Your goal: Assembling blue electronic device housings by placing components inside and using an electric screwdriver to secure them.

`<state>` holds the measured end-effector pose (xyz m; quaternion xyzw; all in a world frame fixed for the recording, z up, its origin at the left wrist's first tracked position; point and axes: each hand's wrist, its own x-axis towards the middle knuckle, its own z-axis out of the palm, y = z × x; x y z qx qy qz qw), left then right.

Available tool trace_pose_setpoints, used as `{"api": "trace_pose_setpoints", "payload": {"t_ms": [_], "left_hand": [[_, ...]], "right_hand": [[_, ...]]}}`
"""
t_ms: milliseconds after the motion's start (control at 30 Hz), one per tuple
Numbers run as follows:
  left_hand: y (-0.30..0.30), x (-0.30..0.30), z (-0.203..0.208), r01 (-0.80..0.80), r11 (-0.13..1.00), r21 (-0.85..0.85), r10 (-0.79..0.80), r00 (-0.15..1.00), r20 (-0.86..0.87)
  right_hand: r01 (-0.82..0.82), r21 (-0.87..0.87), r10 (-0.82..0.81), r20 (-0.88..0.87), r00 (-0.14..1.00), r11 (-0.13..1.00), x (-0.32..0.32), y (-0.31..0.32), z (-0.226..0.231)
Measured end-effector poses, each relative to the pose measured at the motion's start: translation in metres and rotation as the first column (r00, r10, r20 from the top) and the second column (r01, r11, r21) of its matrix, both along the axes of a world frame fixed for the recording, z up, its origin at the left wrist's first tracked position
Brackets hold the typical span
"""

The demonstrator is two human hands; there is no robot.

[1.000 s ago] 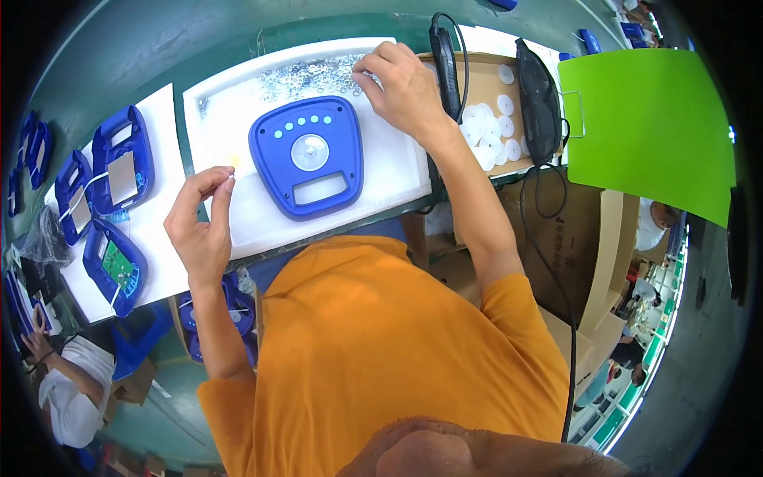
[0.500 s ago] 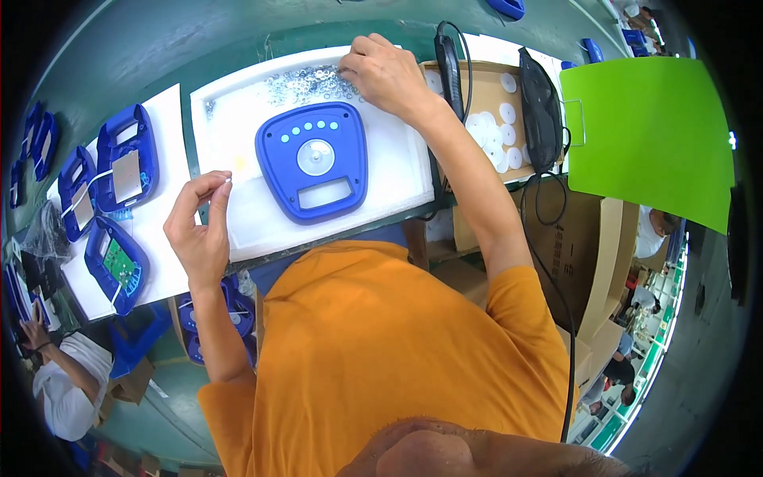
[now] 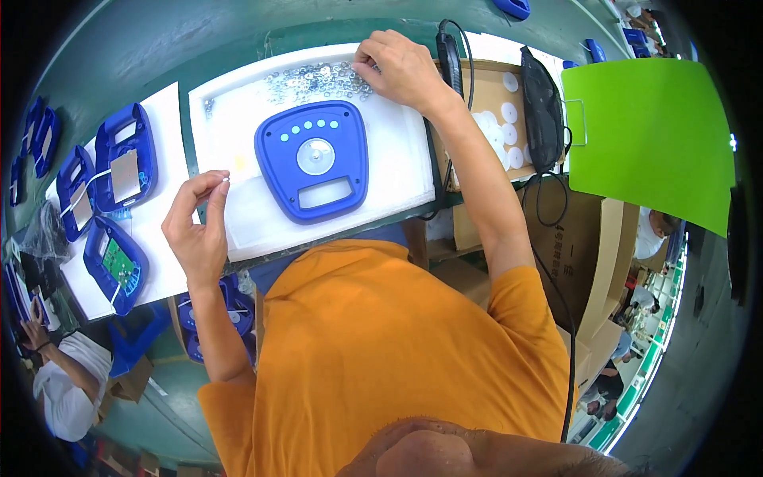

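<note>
My left hand [image 3: 197, 230] is raised left of the blue housing, thumb and fingertips pinched on a tiny white piece [image 3: 226, 180]. Its exact kind is too small to tell. My right hand [image 3: 400, 70] is at the right end of a spread of small shiny metal parts [image 3: 314, 81], fingers bent and pressed together; whatever lies between its fingertips is hidden. The blue plastic housing [image 3: 274, 171] lies flat on the white foam tray [image 3: 230, 226]. It has a row of small pale dots, a round clear disc [image 3: 315, 157] and a rectangular cut-out. Neither hand touches the housing.
Open blue housings [image 3: 127, 151] with a green circuit board [image 3: 119, 262] and wires lie at left. Right of the tray are a carton [image 3: 517, 75] of white discs [image 3: 493, 131], a black corded tool [image 3: 449, 67], a black pouch [image 3: 542, 111] and a bright green sheet [image 3: 648, 135].
My right hand has moved slightly right along the metal parts. The left hand has barely shifted and keeps its pinch on the tiny white piece. The blue housing stays put.
</note>
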<state>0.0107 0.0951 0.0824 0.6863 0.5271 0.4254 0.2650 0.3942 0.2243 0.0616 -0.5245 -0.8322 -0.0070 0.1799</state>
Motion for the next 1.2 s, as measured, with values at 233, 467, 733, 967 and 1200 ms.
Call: {"api": "trace_pose_setpoints", "payload": {"t_ms": [233,467,733,967,1200], "left_hand": [[-0.001,0.001,-0.001,0.003,1.000,-0.019,-0.003,1.000,0.000],[-0.002,0.000,0.000,0.004,1.000,-0.015,-0.004,1.000,-0.008],[-0.005,-0.001,0.000,0.006,0.997,-0.076,-0.006,1.000,0.006],[-0.006,0.006,0.000,0.013,1.000,0.015,-0.012,1.000,-0.028],[-0.009,0.019,0.001,0.050,0.999,-0.013,-0.049,0.997,0.060]], "right_hand": [[-0.007,-0.113,0.007,-0.003,1.000,0.994,0.010,-0.002,0.002],[0.002,-0.141,-0.022,-0.145,0.989,0.990,0.015,0.002,-0.004],[0.111,-0.077,-0.128,-0.289,0.949,0.991,0.010,-0.007,-0.001],[-0.039,-0.360,-0.168,-0.526,0.834,0.932,-0.033,-0.079,0.039],[-0.162,0.172,0.217,-0.373,0.902,0.972,-0.070,-0.113,0.022]]}}
